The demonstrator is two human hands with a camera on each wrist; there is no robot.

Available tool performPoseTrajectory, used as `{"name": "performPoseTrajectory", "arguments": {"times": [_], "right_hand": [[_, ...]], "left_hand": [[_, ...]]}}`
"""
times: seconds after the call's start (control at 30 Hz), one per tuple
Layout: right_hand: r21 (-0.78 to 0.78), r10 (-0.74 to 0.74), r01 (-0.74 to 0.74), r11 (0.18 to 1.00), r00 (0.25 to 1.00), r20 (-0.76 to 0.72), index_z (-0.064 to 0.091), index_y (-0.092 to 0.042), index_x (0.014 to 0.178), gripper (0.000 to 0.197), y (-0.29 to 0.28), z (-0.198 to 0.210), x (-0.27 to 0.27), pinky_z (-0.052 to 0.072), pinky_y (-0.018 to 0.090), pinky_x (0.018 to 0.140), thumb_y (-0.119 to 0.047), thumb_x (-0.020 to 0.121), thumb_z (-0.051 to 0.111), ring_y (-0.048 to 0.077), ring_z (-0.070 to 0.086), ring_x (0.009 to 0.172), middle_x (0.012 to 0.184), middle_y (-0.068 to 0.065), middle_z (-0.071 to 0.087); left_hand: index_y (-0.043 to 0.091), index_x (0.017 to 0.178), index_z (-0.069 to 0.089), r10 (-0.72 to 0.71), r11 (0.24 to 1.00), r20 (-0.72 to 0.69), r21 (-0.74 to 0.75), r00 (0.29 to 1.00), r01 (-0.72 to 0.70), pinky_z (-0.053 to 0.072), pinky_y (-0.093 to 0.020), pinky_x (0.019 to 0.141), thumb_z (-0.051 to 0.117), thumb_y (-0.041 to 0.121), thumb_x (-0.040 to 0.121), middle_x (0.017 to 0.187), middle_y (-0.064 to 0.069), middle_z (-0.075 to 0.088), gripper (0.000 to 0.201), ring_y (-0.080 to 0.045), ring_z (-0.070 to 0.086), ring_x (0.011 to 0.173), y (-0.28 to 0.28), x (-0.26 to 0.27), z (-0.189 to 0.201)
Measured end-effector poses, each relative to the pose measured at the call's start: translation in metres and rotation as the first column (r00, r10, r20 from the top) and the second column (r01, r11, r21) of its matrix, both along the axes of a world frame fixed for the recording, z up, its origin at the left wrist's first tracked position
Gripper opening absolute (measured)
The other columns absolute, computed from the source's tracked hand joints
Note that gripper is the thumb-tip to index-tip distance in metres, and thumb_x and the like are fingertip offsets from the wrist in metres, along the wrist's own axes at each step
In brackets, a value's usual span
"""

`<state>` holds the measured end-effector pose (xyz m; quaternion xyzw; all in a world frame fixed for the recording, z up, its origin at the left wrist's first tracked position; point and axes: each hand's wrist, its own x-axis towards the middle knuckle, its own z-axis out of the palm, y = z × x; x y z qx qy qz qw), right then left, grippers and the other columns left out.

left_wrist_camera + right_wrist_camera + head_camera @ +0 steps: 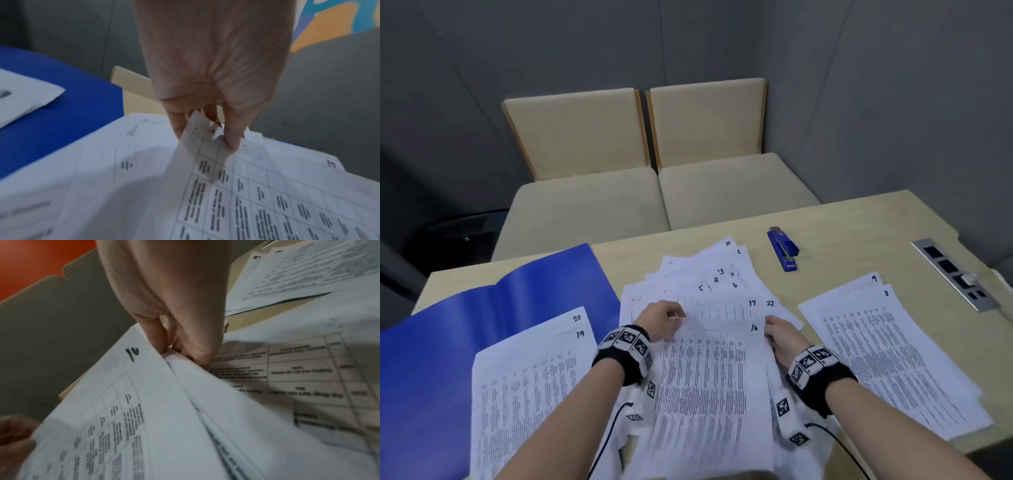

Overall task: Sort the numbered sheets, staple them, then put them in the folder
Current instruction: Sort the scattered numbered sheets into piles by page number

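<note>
A sheet numbered 16 [709, 383] is held over the table's middle. My left hand [664, 320] pinches its top left corner [203, 134], and my right hand [779, 334] pinches its right edge together with a few sheets under it [174, 356]. Sheet 17 [722, 310] and sheet 22 [774, 306] lie just behind. A fanned heap of numbered sheets [709, 274] lies farther back. Sheets 19 and 20 [530, 383] rest on the open blue folder [465, 325] at left. Sheets 8 and 9 [887, 349] lie at right. A blue stapler [784, 248] stands behind the heap.
A metal socket strip [955, 274] is set into the table [842, 222] at far right. Two beige chairs [647, 164] stand beyond the far edge. Thin black cables [606, 442] run from my wrist bands toward me.
</note>
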<state>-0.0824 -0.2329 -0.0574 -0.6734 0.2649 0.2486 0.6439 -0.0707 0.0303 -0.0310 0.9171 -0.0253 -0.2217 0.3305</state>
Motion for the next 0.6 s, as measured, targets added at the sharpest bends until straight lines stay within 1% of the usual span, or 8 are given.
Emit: {"name": "performPoseTrajectory", "arguments": {"times": [0.2,0.27,0.33,0.37,0.4,0.47,0.53,0.6], "right_hand": [[0.052,-0.083,0.086,0.995,0.995,-0.053,0.039,-0.011,0.068,0.029,-0.003,-0.003,-0.005,0.027,0.027,0.052,0.006,0.090,0.037,0.016,0.034,0.054,0.066,0.006,0.038],[0.122,-0.131,0.138,0.983,0.989,-0.063,0.052,-0.010,0.068,0.028,-0.001,0.002,-0.009,0.036,0.027,0.054,-0.009,0.095,0.044,0.019,0.047,0.058,0.069,0.008,0.052],[0.148,-0.049,0.057,0.987,0.997,-0.056,0.070,-0.005,0.094,0.029,0.002,0.008,-0.013,0.052,0.036,0.076,-0.030,0.094,0.055,0.026,0.066,0.085,0.093,0.012,0.071],[0.102,-0.006,0.011,0.995,0.999,-0.047,0.066,-0.003,0.109,0.035,0.004,0.008,-0.013,0.051,0.043,0.089,-0.032,0.090,0.062,0.028,0.066,0.100,0.109,0.014,0.070],[0.053,0.036,-0.035,0.998,0.999,-0.020,0.059,-0.001,0.119,0.041,0.004,0.003,-0.012,0.048,0.049,0.096,-0.024,0.086,0.068,0.030,0.063,0.107,0.118,0.016,0.065],[-0.108,0.079,-0.075,0.991,0.996,0.033,0.057,0.002,0.114,0.034,0.007,-0.002,-0.012,0.048,0.055,0.095,0.003,0.081,0.062,0.035,0.064,0.102,0.114,0.022,0.065],[-0.226,0.126,-0.110,0.968,0.990,0.061,0.061,-0.002,0.099,0.026,0.007,-0.012,-0.009,0.051,0.056,0.090,0.009,0.077,0.054,0.035,0.066,0.095,0.105,0.021,0.068],[-0.257,0.140,-0.115,0.960,0.987,0.083,0.062,-0.004,0.097,0.026,0.009,-0.015,-0.008,0.051,0.054,0.089,0.008,0.076,0.052,0.034,0.065,0.094,0.103,0.019,0.068]], "left_hand": [[0.023,0.085,0.060,0.124,0.992,0.016,-0.003,0.992,-0.124,0.046,-0.024,0.067,0.053,0.013,0.088,0.074,0.002,0.062,0.012,-0.018,0.059,0.070,-0.002,-0.008,-0.019],[0.022,0.085,0.060,0.149,0.989,0.020,-0.007,0.989,-0.149,0.045,-0.025,0.068,0.054,0.014,0.089,0.078,0.000,0.062,0.011,-0.019,0.058,0.074,0.000,-0.009,-0.023],[0.023,0.086,0.060,0.164,0.986,0.027,0.002,0.986,-0.164,0.042,-0.025,0.068,0.054,0.015,0.089,0.083,-0.001,0.061,0.010,-0.020,0.056,0.076,0.000,-0.012,-0.028],[0.023,0.086,0.059,0.166,0.986,0.030,0.005,0.986,-0.167,0.040,-0.024,0.068,0.054,0.016,0.089,0.085,-0.002,0.061,0.010,-0.020,0.055,0.077,-0.001,-0.013,-0.030],[0.023,0.087,0.059,0.172,0.985,0.034,0.004,0.985,-0.172,0.040,-0.025,0.068,0.054,0.016,0.089,0.086,-0.001,0.060,0.009,-0.020,0.055,0.078,-0.003,-0.015,-0.031],[0.021,0.094,0.059,0.207,0.978,0.080,0.000,0.975,-0.208,0.044,-0.027,0.071,0.053,0.018,0.089,0.092,-0.001,0.061,0.008,-0.020,0.056,0.083,-0.004,-0.021,-0.030],[0.018,0.105,0.058,0.275,0.953,0.220,0.063,0.936,-0.295,0.046,-0.033,0.081,0.047,0.017,0.092,0.106,-0.002,0.059,0.017,-0.021,0.056,0.096,0.003,-0.024,-0.027],[0.018,0.114,0.055,0.296,0.890,0.358,0.233,0.886,-0.392,0.041,-0.038,0.089,0.044,0.009,0.090,0.117,-0.003,0.053,0.028,-0.025,0.049,0.109,0.025,-0.029,-0.024]]}}
